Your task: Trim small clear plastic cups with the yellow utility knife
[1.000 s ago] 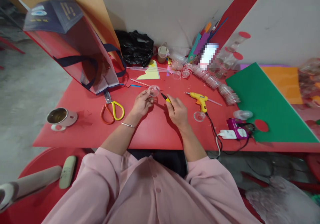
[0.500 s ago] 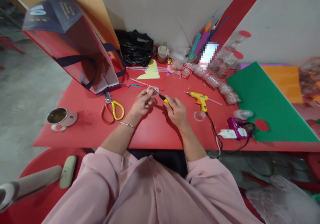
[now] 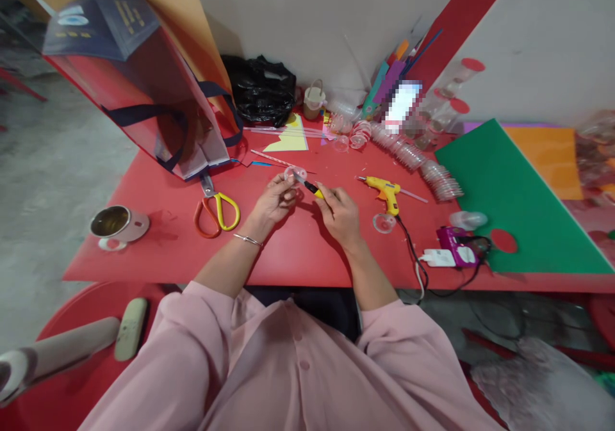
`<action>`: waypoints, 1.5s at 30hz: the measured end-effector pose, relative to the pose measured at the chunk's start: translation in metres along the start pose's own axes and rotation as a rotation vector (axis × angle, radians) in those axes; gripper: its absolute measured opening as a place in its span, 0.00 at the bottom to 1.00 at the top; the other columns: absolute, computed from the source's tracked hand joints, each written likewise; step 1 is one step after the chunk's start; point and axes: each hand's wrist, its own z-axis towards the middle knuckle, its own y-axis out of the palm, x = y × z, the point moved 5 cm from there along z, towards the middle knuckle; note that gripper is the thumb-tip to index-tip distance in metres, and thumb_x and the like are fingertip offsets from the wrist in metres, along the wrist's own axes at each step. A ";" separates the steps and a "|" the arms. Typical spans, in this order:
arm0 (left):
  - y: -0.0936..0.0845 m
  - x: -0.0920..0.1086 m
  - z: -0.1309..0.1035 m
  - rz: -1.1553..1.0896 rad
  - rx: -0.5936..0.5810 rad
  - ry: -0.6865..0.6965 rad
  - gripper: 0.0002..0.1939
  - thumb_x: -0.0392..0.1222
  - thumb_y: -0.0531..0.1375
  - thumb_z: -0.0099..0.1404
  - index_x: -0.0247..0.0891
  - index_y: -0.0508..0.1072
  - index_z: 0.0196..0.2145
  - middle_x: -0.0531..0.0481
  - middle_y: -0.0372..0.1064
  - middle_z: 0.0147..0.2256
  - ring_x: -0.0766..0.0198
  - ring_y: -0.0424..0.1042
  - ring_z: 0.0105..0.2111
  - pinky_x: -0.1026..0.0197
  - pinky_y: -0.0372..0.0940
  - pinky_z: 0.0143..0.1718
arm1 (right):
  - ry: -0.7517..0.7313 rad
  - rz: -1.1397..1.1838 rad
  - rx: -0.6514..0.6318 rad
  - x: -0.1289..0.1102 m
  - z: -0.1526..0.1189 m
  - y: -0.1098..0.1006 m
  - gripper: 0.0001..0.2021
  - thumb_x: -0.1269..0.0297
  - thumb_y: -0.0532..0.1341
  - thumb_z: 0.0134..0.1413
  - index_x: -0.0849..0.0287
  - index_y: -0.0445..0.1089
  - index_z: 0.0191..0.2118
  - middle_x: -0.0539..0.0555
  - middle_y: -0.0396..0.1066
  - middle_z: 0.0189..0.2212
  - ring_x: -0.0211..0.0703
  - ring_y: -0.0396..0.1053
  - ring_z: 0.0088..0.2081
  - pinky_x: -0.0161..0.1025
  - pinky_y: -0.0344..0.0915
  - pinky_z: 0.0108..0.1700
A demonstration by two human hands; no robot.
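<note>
Between the fingers of my left hand point(image 3: 277, 198) is a small clear plastic lid point(image 3: 300, 173), held up over the middle of the red table point(image 3: 293, 252). My right hand point(image 3: 340, 213) grips the yellow and black handle of a utility knife point(image 3: 313, 189). Its blade points left and meets the lid; whether it has cut in, I cannot tell. To the right lies a yellow hot glue gun point(image 3: 383, 194) with a glue stick in its back, and another clear lid point(image 3: 384, 223) by its handle. Scissors point(image 3: 216, 210) with one orange and one yellow handle lie left of my left hand.
A mug point(image 3: 119, 224) of dark liquid stands near the table's left edge, beside a large paper bag point(image 3: 139, 91). Stacked clear lids point(image 3: 408, 152) curve along the back right, near a green sheet point(image 3: 519, 207). A purple power adapter point(image 3: 456, 246) with cables sits at the front right.
Both hands stay in nearly the same place. The lid is tilted slightly differently against the knife blade, and the view has shifted a little.
</note>
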 end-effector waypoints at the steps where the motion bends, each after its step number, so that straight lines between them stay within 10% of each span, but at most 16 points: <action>1: 0.000 -0.001 0.000 -0.004 0.001 -0.003 0.15 0.34 0.73 0.56 0.36 0.70 0.33 0.56 0.68 0.27 0.80 0.54 0.16 0.75 0.43 0.15 | 0.002 0.003 -0.002 0.000 0.000 0.000 0.22 0.53 0.52 0.74 0.48 0.68 0.67 0.57 0.72 0.42 0.46 0.70 0.45 0.43 0.67 0.50; 45: 0.005 -0.004 -0.004 -0.050 0.012 -0.068 0.14 0.30 0.72 0.56 0.36 0.69 0.33 0.58 0.71 0.30 0.84 0.52 0.14 0.76 0.44 0.11 | 0.042 0.055 0.002 0.002 0.000 0.003 0.23 0.52 0.50 0.75 0.48 0.67 0.67 0.57 0.72 0.42 0.45 0.70 0.44 0.43 0.69 0.50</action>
